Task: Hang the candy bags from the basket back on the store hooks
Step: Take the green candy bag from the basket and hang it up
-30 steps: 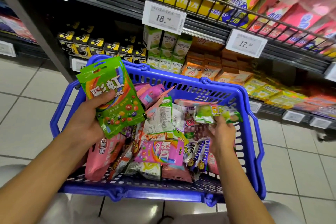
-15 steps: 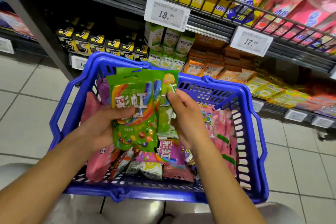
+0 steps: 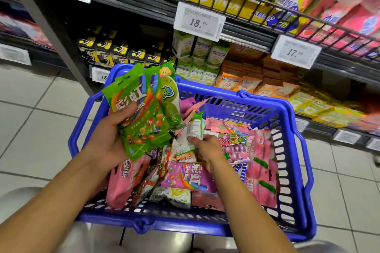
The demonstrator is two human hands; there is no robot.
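Green Skittles bags (image 3: 141, 117) were gripped in a fanned bunch by the left hand (image 3: 111, 137), held above the blue plastic basket (image 3: 296, 170). A white-backed candy packet (image 3: 192, 133) among the heaped bags was pinched by the right hand (image 3: 207, 150). Shelved boxes were seen behind.

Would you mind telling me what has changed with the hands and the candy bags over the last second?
The right hand carried a lime-green bag up from the basket, passed it to the left hand, let go, and dropped back onto the pile, fingertips at a white-backed packet. The left hand now grips that bag behind the green Skittles bag. The basket and the pink bags in it stayed put.
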